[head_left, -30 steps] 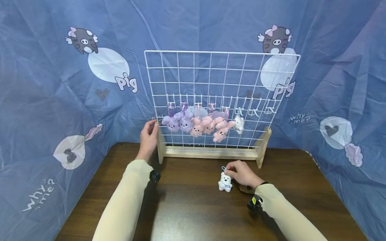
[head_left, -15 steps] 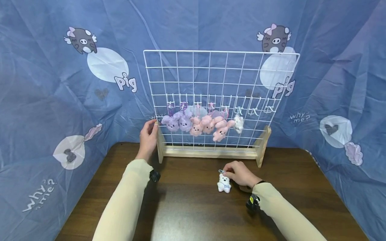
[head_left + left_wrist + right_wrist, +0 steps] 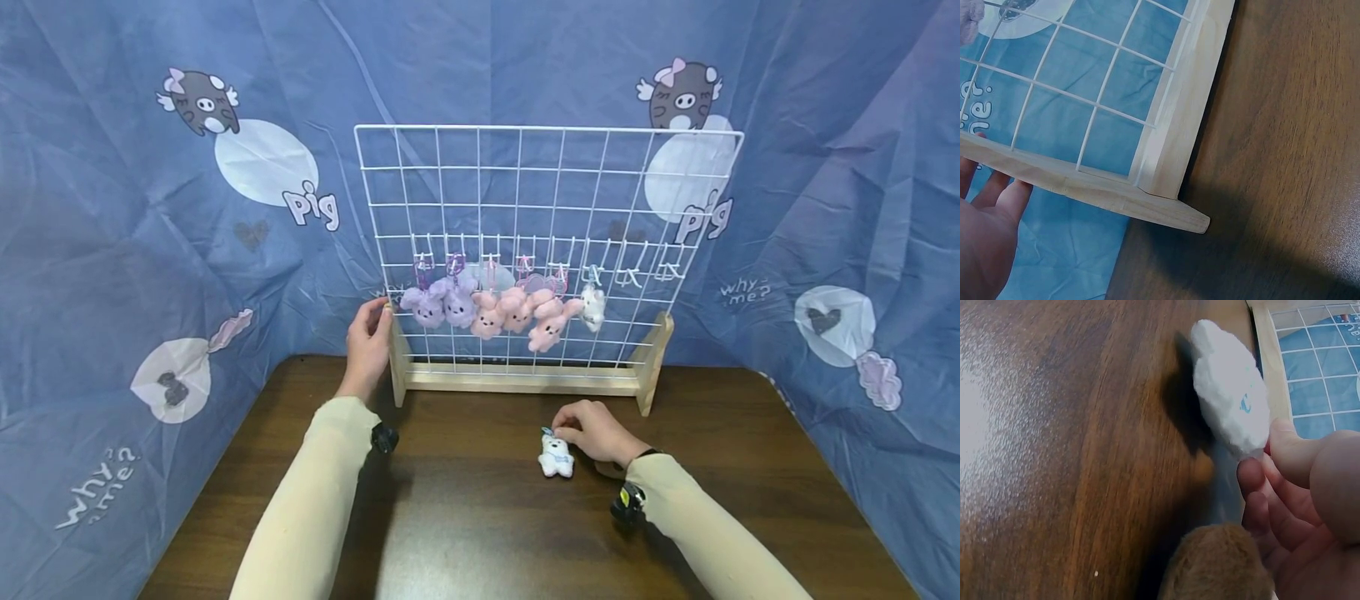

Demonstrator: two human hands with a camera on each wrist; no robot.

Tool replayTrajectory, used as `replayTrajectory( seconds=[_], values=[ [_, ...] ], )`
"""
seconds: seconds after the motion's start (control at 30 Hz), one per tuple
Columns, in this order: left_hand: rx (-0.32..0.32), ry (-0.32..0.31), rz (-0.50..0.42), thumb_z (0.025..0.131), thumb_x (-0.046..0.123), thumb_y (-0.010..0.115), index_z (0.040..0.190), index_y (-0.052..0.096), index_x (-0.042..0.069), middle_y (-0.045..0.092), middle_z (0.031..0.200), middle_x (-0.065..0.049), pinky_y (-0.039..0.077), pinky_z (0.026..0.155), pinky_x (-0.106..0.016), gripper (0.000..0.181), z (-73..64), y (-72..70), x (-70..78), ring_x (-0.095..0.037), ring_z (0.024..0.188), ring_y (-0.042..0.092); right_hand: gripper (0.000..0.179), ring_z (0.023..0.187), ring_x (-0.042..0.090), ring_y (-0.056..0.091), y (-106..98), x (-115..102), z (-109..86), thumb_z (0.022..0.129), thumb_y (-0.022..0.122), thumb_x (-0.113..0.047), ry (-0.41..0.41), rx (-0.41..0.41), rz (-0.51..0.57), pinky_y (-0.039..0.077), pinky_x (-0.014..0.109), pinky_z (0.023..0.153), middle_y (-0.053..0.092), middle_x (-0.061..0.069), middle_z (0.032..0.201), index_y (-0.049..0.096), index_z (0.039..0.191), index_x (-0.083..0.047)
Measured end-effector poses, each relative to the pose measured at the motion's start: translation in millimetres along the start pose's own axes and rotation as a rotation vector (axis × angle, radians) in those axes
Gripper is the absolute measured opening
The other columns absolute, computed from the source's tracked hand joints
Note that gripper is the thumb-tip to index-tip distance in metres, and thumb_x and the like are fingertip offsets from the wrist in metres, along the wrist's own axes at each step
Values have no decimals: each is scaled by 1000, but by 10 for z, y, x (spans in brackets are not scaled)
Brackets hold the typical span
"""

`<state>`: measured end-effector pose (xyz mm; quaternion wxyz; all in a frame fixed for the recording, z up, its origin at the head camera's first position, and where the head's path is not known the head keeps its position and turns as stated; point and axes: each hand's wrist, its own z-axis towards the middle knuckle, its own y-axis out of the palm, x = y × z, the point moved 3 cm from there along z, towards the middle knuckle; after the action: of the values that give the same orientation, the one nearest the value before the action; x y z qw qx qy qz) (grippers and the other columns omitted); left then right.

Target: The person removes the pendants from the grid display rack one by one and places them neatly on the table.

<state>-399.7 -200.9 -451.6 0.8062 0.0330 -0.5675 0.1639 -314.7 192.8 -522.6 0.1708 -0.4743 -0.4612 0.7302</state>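
With thumb and fingertips my right hand (image 3: pixel 595 432) pinches a white plush bear keychain (image 3: pixel 557 457) near the top of its head, in front of the rack. Its blue clip (image 3: pixel 547 431) pokes out beside the fingertips. In the right wrist view the bear (image 3: pixel 1232 390) appears from the side, close over the table, with a blue mark on its front. My left hand (image 3: pixel 367 346) grips the left wooden post of a white wire grid rack (image 3: pixel 517 204). Seen from the left wrist, the fingers (image 3: pixel 1013 197) lie against that wooden post (image 3: pixel 1085 194).
Purple bunny plushes (image 3: pixel 459 304), pink bunny plushes (image 3: pixel 550 321) and one white plush (image 3: pixel 592 308) hang from the rack's hooks. Two bare hooks (image 3: pixel 628 277) are at right. A brown fuzzy thing (image 3: pixel 1219 565) lies under my right hand on the wooden table (image 3: pixel 465 533).
The white bear has shifted slightly left in my right hand's pinch. Its clip, upright before, now leans left. My left hand stays on the rack.
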Motion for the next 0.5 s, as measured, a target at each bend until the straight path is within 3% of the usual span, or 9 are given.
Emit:
replayTrajectory(
  seconds=[0.2,0.5],
  values=[
    [-3,-5,-5,111,25,56,141,60,5,65,140,-20,46,111,-50,37,4,1,-16,-32,131,60,5,82,6,64,0,-10,26,98,74,-12,37,5,18,53,33,77,73,-9,86,77,95,-13],
    [-6,-2,-19,111,24,56,142,59,4,64,141,-21,45,112,-49,37,-4,-3,-14,-32,132,59,8,88,13,66,-137,-22,25,101,72,-19,76,101,29,53,39,83,74,-4,94,77,101,-13]
  ],
)
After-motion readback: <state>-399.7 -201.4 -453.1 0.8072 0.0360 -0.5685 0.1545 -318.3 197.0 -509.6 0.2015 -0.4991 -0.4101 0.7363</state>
